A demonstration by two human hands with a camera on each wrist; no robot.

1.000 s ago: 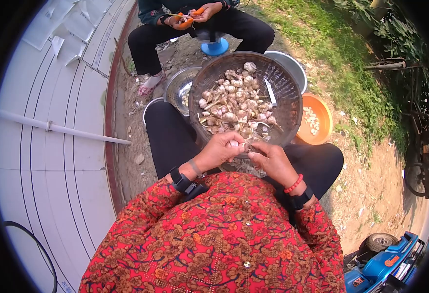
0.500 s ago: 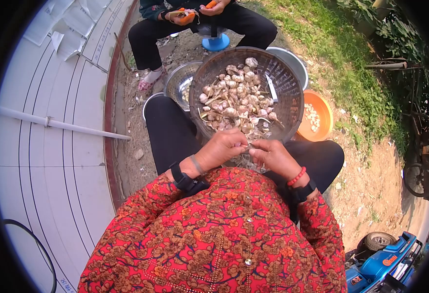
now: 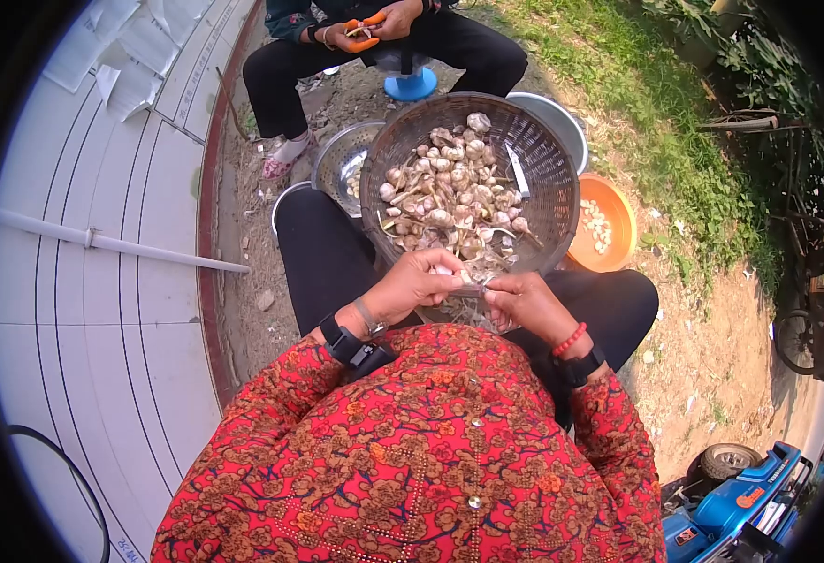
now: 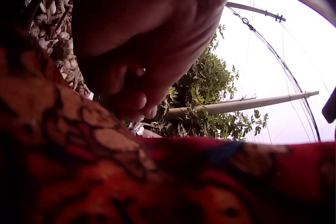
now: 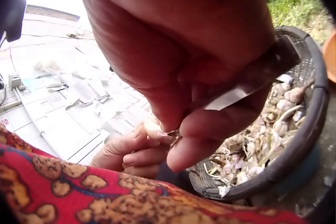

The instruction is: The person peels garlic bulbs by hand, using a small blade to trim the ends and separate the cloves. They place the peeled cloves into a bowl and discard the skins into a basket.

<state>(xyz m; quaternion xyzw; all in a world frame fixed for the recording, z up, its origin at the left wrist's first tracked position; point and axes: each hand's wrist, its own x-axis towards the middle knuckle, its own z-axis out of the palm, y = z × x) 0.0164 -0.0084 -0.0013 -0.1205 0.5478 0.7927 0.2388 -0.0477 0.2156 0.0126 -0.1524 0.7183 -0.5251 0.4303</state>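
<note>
A seated person (image 3: 323,253) in a red floral top (image 3: 412,432) handles garlic at the near rim of a woven basket (image 3: 553,192), the left hand's (image 3: 419,284) grip pinching a pale garlic clove (image 5: 153,128). The right hand (image 3: 525,305), also by the basket's near rim, keeps its grip curled round a slim bladed tool (image 5: 228,99), fingertips close beside the clove.

Garlic bulbs (image 3: 450,183), some with stems attached, lie heaped in the basket, and a knife (image 3: 517,174) rests inside along its right side. Just right of the basket, an orange basin (image 3: 626,225) contains pale cloves (image 3: 595,227); left of the basket stands a metal colander (image 3: 335,155), and behind its far right edge a pale basin (image 3: 570,129). Beyond the basket, a second person (image 3: 281,80) sits on a blue stool (image 3: 412,86), both hands round something orange (image 3: 363,44). Well apart, toward the basket's near right, is a blue vehicle (image 3: 736,502).
</note>
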